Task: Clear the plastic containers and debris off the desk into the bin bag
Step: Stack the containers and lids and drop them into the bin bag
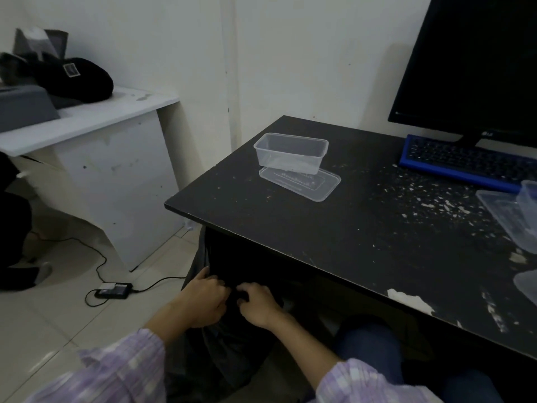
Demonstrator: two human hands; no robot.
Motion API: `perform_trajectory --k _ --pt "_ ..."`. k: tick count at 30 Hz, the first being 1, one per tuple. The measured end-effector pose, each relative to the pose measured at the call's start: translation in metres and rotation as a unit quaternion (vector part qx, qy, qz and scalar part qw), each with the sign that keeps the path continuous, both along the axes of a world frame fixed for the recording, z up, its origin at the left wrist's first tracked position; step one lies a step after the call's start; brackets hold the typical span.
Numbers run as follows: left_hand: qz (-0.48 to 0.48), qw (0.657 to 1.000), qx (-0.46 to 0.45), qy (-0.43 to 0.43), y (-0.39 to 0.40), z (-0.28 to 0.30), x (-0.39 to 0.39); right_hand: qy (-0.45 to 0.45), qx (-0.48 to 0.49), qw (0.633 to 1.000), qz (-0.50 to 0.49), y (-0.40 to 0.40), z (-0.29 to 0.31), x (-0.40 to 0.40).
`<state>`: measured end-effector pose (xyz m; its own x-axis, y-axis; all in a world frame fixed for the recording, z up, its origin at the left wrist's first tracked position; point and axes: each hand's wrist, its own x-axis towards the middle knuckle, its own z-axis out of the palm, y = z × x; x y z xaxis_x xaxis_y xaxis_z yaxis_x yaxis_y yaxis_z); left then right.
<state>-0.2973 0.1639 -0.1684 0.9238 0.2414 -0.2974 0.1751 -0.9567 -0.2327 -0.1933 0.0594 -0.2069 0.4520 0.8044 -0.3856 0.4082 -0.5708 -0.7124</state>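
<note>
Black plastic: bin bag [232, 338] hanging below the desk edge, bunched between both hands.
Left hand [203, 301]: fingers curled, gripping the bag's rim.
Right hand [258, 303]: just beside the left, fingers curled into the same dark plastic.
Sleeves: lilac checked cloth, nearer than the grip.
Desk [290, 245]: black top, above and beyond the grip, front edge chipped white.
Debris [430, 199]: pale flecks scattered over the desk, far right of the grip.
Container [290, 152]: clear tub, upright, beyond the grip, standing on a flat clear lid [316, 184].
More containers [517, 216]: clear, at the far right edge, cut off.
Keyboard [462, 164]: blue-framed, beyond the debris, under a dark monitor [476, 62].
Floor left of the grip: power brick [113, 290] with cable.
</note>
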Motion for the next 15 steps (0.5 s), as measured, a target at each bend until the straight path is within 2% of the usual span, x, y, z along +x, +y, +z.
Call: perform_trajectory --k 4,9,15 --pt "0.034 0.992 -0.056 -0.106 0.0 0.001 0.006 -0.041 0.043 0.998 -0.028 -0.018 0.02 0.012" --pt "0.044 0.951 -0.17 -0.254 -0.027 0.025 0.014 -0.068 0.094 0.991 -0.068 -0.065 0.054 0.015" --pt "-0.003 0.906 -0.253 -0.339 -0.078 0.068 0.019 -0.119 0.161 0.974 -0.105 -0.145 0.096 0.0"
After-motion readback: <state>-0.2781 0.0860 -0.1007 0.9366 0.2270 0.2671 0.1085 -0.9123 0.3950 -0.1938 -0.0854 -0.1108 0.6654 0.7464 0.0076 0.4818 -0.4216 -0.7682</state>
